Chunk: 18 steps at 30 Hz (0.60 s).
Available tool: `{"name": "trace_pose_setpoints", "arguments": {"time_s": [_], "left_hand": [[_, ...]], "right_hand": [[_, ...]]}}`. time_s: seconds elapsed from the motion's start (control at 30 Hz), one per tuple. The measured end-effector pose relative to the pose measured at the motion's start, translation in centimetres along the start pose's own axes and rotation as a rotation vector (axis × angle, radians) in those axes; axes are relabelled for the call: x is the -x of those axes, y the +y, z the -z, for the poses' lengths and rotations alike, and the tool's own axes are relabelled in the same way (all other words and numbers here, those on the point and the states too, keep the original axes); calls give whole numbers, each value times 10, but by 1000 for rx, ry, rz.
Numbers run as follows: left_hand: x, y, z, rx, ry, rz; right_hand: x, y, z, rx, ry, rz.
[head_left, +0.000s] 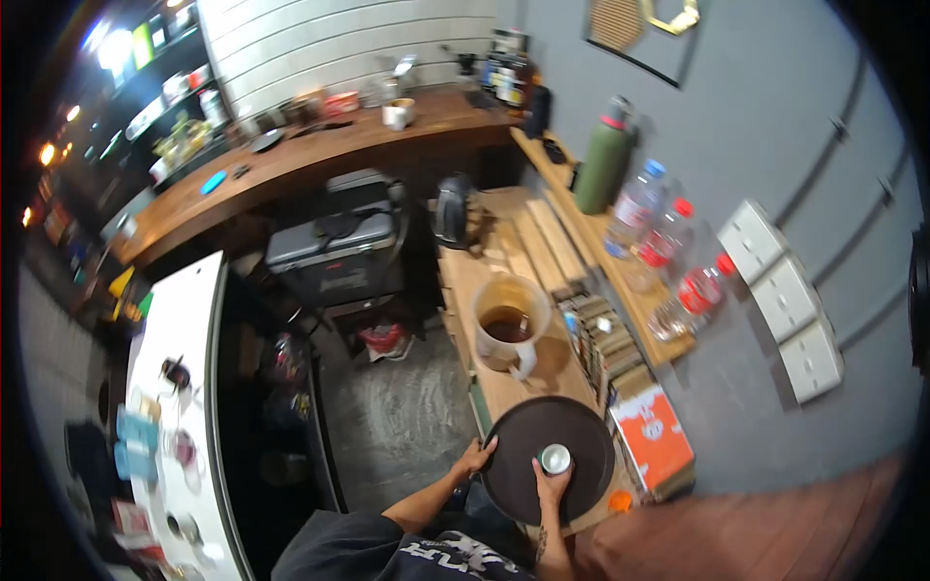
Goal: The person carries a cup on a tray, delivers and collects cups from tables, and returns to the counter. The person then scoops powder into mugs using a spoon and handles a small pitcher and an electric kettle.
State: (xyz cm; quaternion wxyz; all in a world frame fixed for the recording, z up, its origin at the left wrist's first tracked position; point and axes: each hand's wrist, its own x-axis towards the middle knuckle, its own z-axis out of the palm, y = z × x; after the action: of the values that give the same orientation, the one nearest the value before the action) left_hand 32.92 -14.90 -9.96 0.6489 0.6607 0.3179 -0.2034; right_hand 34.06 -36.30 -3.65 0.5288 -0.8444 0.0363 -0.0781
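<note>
My left hand (474, 457) grips the left rim of a round dark serving tray (596, 436), thumb on top and the other fingers hidden beneath. My right hand (553, 484) is wrapped round a small white cup (555, 458) over the middle of the tray. Whether the cup rests on the tray or hangs just above it, I cannot tell. Just beyond the tray, a large translucent pitcher (511, 320) with some brown liquid stands on the wooden surface, its handle towards me.
Right of the tray lies an orange-and-white book (653, 438). On a narrow wooden shelf (572, 228) stand a green flask (604, 160) and several plastic bottles (666, 232). To the left runs a white counter (189, 339). A grey-lidded case (334, 237) sits under the far wooden counter (368, 136).
</note>
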Motion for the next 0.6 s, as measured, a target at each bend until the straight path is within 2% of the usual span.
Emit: {"name": "trace_pose_setpoints", "arguments": {"time_s": [0.03, 0.1, 0.17, 0.3, 0.33, 0.43, 0.53, 0.6], "left_hand": [[4, 5, 5, 42, 49, 0], [30, 14, 24, 34, -131, 63], [49, 1, 46, 83, -262, 129], [101, -11, 79, 105, -192, 152], [111, -20, 88, 140, -162, 143], [145, -51, 112, 242, -40, 157], [179, -86, 133, 414, 41, 36], [205, -106, 144, 470, 95, -65]], "right_hand": [[-2, 8, -2, -75, -1, -47], [0, 24, -5, -197, -51, -184], [0, 33, -5, -105, -20, -141], [-7, 18, -5, -85, -41, -163], [-8, 5, -3, 11, -45, -125], [-7, -26, -15, -9, -90, 12], [1, -57, -44, 45, -193, 146], [20, -92, -71, -35, -333, 329]]}}
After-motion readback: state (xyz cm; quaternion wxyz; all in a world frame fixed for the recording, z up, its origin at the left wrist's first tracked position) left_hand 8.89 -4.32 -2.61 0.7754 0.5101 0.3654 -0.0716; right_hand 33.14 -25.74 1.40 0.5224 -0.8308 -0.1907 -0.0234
